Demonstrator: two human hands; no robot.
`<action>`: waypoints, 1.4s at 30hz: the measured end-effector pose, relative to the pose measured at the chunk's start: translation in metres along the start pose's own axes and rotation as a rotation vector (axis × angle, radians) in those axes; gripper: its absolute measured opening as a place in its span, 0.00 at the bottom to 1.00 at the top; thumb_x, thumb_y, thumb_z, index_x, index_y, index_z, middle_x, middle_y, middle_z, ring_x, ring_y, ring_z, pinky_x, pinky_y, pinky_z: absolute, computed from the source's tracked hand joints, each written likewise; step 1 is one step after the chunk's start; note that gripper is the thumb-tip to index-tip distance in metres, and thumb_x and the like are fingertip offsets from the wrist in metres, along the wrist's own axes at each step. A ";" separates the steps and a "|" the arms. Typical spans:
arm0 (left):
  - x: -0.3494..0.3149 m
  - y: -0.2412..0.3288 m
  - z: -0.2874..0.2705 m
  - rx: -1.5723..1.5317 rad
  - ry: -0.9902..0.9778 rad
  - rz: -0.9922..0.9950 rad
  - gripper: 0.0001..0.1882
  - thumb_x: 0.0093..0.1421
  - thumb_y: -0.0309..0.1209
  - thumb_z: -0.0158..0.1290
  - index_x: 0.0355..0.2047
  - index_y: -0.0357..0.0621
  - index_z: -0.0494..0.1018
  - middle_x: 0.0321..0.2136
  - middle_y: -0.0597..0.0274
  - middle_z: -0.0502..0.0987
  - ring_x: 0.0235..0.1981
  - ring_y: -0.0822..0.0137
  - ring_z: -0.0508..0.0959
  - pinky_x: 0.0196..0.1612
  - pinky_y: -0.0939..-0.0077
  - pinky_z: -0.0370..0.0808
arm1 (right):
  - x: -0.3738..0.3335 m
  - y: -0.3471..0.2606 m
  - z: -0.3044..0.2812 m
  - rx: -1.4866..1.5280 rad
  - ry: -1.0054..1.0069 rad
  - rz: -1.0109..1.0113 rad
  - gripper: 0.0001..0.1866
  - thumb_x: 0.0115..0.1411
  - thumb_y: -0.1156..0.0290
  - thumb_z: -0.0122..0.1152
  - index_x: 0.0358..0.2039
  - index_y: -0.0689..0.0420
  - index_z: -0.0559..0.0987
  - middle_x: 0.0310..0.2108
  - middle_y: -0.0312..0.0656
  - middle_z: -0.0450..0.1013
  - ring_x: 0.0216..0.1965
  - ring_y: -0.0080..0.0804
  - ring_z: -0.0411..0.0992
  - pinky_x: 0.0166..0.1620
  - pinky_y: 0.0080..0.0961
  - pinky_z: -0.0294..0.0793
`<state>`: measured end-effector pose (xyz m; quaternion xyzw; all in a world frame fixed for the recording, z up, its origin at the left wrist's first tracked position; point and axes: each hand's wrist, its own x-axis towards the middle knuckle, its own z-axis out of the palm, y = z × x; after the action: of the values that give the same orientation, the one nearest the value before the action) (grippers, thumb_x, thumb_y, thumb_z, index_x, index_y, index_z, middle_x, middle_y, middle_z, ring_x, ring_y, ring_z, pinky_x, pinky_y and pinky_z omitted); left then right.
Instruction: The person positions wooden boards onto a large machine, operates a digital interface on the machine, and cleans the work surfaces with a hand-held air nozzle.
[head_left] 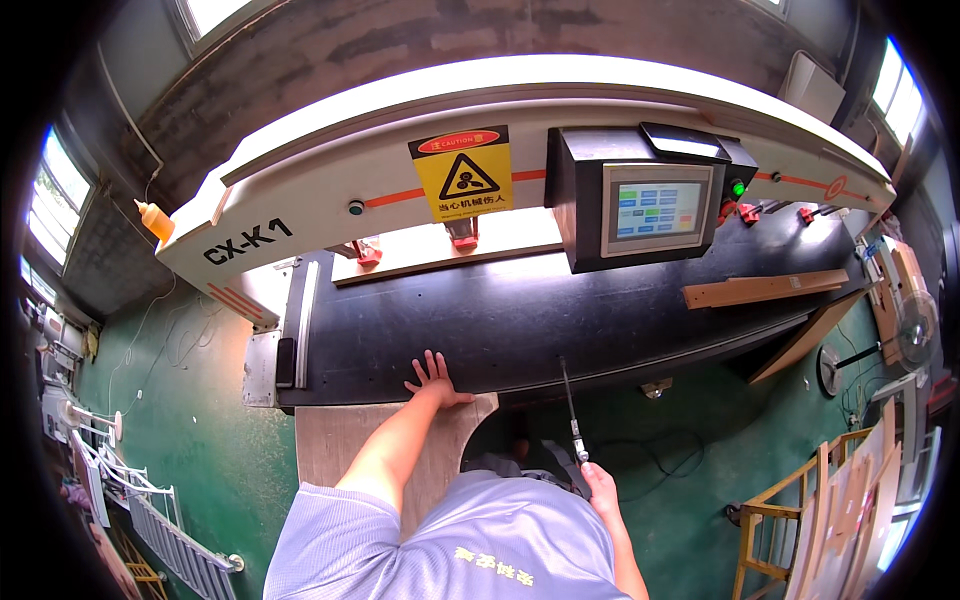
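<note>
Left hand (437, 378) presses a board (340, 440) against the black machine bed (520, 310).

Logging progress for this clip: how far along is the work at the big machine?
Early, it seems. Done: a pale wooden board lies at the edge of the machine's black flat bed. In hand: the left hand rests flat, fingers spread, where board meets bed; the right hand grips a thin metal air nozzle aimed at the bed. Left: the board is not yet under the white overhead beam; a wooden strip lies further along the bed.
</note>
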<state>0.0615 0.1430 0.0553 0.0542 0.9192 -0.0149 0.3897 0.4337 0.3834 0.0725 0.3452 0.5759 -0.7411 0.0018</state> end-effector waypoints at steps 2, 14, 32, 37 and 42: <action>-0.001 0.001 0.000 0.002 -0.001 -0.002 0.84 0.45 0.73 0.65 0.75 0.49 0.14 0.75 0.54 0.09 0.75 0.38 0.15 0.70 0.18 0.36 | 0.000 0.001 0.000 -0.011 0.009 -0.007 0.21 0.73 0.53 0.59 0.39 0.62 0.81 0.32 0.28 0.74 0.37 0.17 0.68 0.45 0.20 0.68; 0.002 0.000 0.000 0.002 -0.004 -0.009 0.84 0.44 0.74 0.65 0.74 0.50 0.13 0.75 0.55 0.09 0.75 0.38 0.15 0.70 0.18 0.37 | -0.008 -0.009 0.005 0.069 0.136 -0.096 0.21 0.74 0.52 0.58 0.36 0.59 0.80 0.29 0.27 0.72 0.33 0.16 0.66 0.39 0.19 0.66; -0.003 0.002 -0.003 0.005 -0.014 -0.001 0.83 0.45 0.73 0.65 0.75 0.49 0.14 0.76 0.54 0.10 0.75 0.38 0.15 0.70 0.19 0.36 | -0.002 -0.005 0.001 0.030 -0.038 0.003 0.20 0.73 0.55 0.61 0.41 0.62 0.82 0.32 0.27 0.75 0.36 0.16 0.68 0.43 0.19 0.69; 0.000 0.000 -0.001 -0.006 -0.002 0.006 0.83 0.45 0.73 0.65 0.75 0.50 0.14 0.75 0.54 0.10 0.75 0.38 0.15 0.70 0.19 0.36 | -0.006 -0.016 0.004 0.011 -0.052 0.024 0.20 0.73 0.55 0.60 0.39 0.62 0.82 0.31 0.28 0.74 0.35 0.16 0.68 0.42 0.19 0.69; 0.007 -0.004 0.004 0.002 0.008 -0.001 0.85 0.43 0.74 0.65 0.74 0.50 0.13 0.75 0.54 0.09 0.75 0.37 0.15 0.70 0.18 0.38 | -0.009 -0.025 0.005 -0.018 -0.082 0.035 0.21 0.73 0.54 0.60 0.39 0.62 0.82 0.32 0.29 0.75 0.34 0.16 0.68 0.42 0.19 0.69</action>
<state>0.0591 0.1396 0.0469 0.0544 0.9208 -0.0155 0.3860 0.4278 0.3838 0.0985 0.3246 0.5756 -0.7494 0.0415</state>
